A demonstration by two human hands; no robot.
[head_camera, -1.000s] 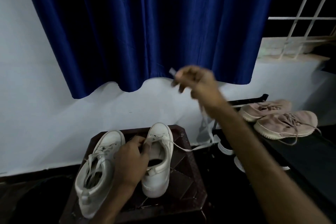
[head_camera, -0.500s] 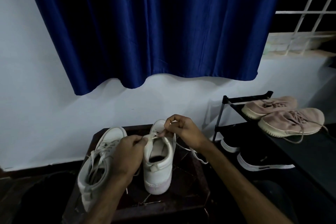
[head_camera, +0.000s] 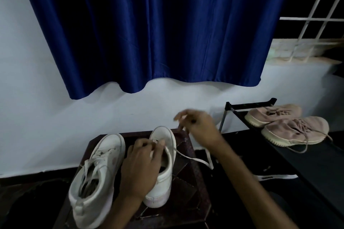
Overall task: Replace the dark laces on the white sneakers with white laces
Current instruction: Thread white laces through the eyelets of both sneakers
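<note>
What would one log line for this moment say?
step: lacing | left hand: grips sneaker | right hand: raised, pinches lace | place: stool

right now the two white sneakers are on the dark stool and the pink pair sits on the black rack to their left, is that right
Not quite: the side is wrong. In the head view the two white sneakers are on the dark stool and the pink pair sits on the black rack to their right, not their left.
</note>
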